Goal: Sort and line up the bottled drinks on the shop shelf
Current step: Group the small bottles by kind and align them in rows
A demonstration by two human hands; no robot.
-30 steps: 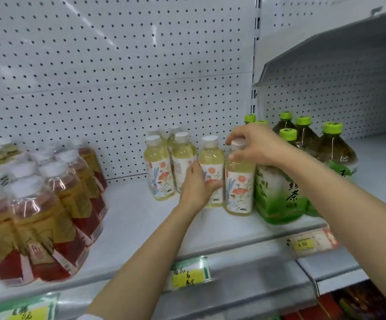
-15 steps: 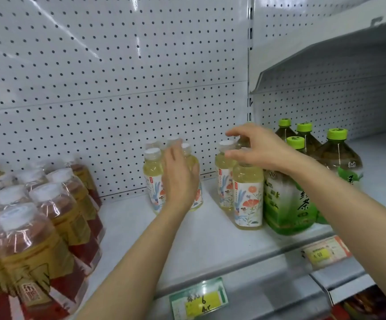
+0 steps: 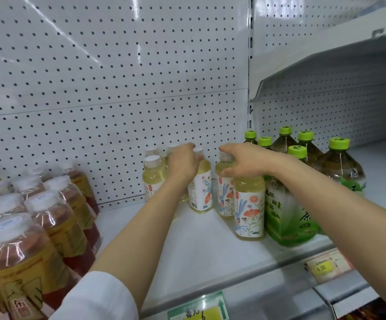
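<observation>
1. Pale yellow floral-labelled plastic bottles (image 3: 249, 204) are standing upright at frame centre on the white metal shelf (image 3: 201, 245).
2. Left hand (image 3: 182, 161) is curling around the shoulder of the middle floral bottle (image 3: 200, 192).
3. Right hand (image 3: 245, 159) is gripping the top of the front floral bottle, beside green-capped tea bottles (image 3: 286, 211).

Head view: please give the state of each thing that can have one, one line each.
Left hand: grips a pale yellow floral-label bottle, upright.
Right hand: grips the front pale yellow floral-label bottle, upright.
Large green-capped tea bottles: upright, capped.
White-capped amber bottles: upright, capped.
</observation>
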